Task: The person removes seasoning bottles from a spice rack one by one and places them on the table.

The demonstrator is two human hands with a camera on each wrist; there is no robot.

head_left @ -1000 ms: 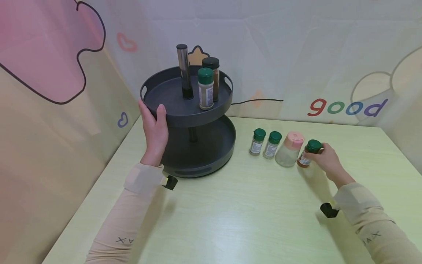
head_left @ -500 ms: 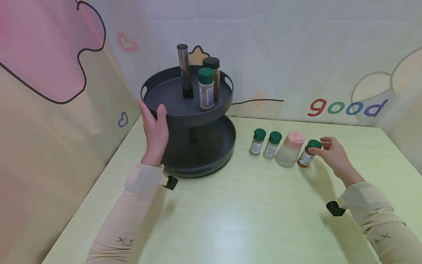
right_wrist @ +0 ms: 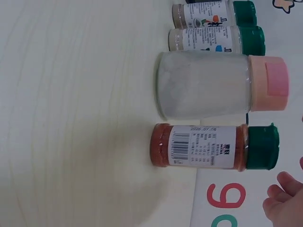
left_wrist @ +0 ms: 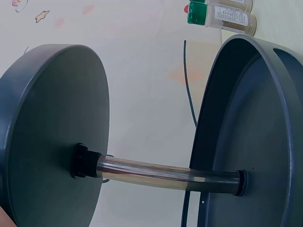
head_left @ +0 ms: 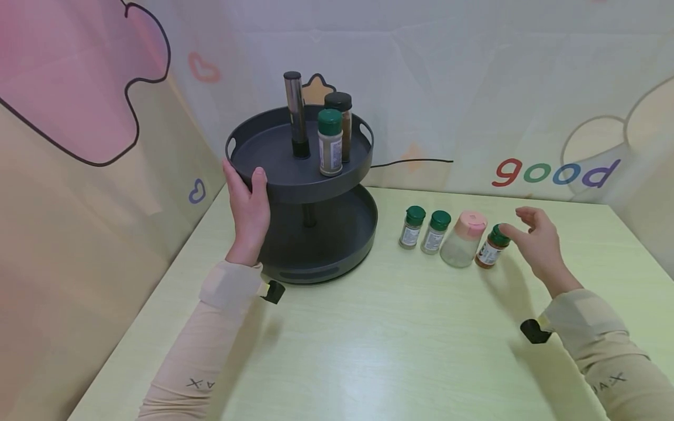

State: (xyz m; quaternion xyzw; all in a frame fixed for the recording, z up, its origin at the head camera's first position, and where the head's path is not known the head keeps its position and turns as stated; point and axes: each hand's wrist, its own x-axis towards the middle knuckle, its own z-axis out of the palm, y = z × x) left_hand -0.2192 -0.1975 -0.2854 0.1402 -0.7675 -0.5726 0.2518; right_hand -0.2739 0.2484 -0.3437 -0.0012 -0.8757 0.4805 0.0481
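My left hand (head_left: 250, 213) rests against the outer wall of the upper tray (head_left: 263, 184) of a dark grey two-tier turntable, thumb and fingers extended along its left front. Only a sliver of that hand shows at the bottom left corner of the left wrist view. My right hand (head_left: 542, 248) is beside a green-capped spice jar (right_wrist: 201, 145) of reddish powder, which stands upright on the table. Its fingers are spread and hold nothing; in the right wrist view the fingertips are apart from the cap. A green-capped jar (head_left: 330, 152) and a black-capped jar (head_left: 346, 134) stand on the upper tray.
Left of the red-powder jar stand a pink-capped clear jar (head_left: 460, 248) and two green-capped jars, one of them (head_left: 434, 237) nearest the pink cap. A metal post (left_wrist: 142, 172) joins the upper tray to the lower tray (head_left: 337, 266). A printed cloth (head_left: 447, 88) hangs behind the table (head_left: 368, 345).
My right hand has let go of the red-powder jar and drawn back up and to the right, its fingers spreading. The jar stays standing. My left hand has not visibly moved.
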